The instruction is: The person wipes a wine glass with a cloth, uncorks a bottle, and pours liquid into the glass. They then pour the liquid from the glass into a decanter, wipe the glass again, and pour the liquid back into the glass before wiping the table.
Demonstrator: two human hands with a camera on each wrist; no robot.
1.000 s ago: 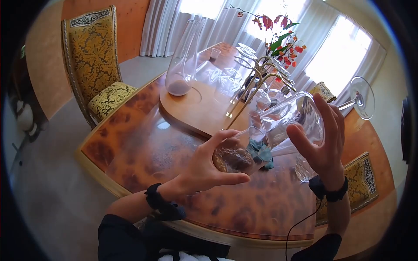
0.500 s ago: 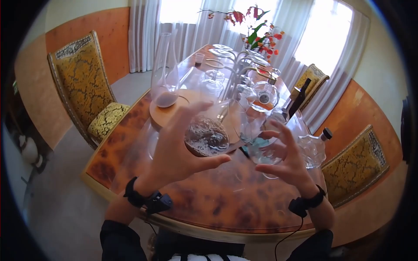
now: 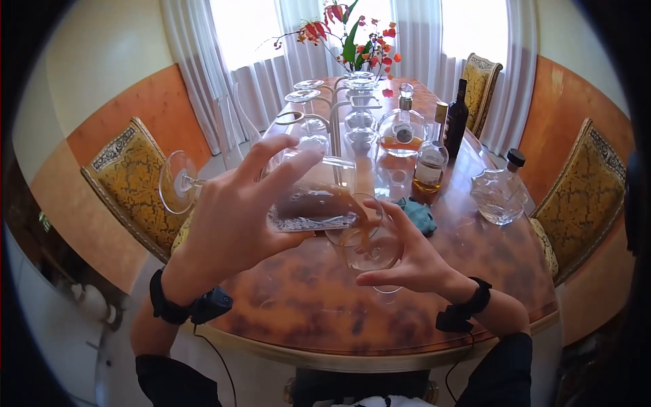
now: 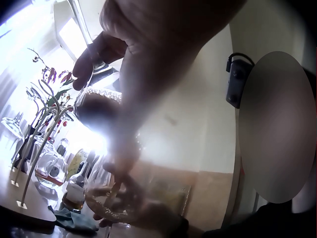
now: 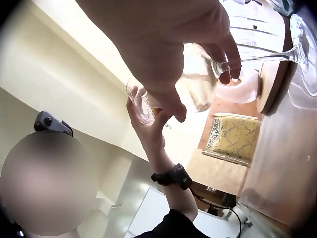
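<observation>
My left hand [image 3: 227,203] grips the bowl of a wine glass [image 3: 315,210] holding foamy brown liquid. This glass is tipped almost level, and its foot [image 3: 178,183] sticks out to the left. A brown stream [image 3: 364,234] runs from its rim into a second glass [image 3: 369,254], whose bowl my right hand [image 3: 424,261] holds from the right. In the left wrist view the stream drops into the lower glass [image 4: 106,201], with the foamy bowl [image 4: 99,106] above. The right wrist view shows a clear stem and round foot [image 5: 299,54] past the near fingers.
A teal cloth [image 3: 417,216] lies behind the right hand. Beyond it stand a star-shaped decanter [image 3: 500,197], an amber-filled bottle [image 3: 430,166], a dark wine bottle [image 3: 458,122] and a round decanter [image 3: 402,139]. A metal rack [image 3: 333,122] carries upturned glasses. Left stands a tall carafe [image 3: 234,119].
My left hand has tipped its glass over the right one, and liquid now pours. The right hand has moved inward and lowered its glass from the raised tilt. The head view has turned and levelled.
</observation>
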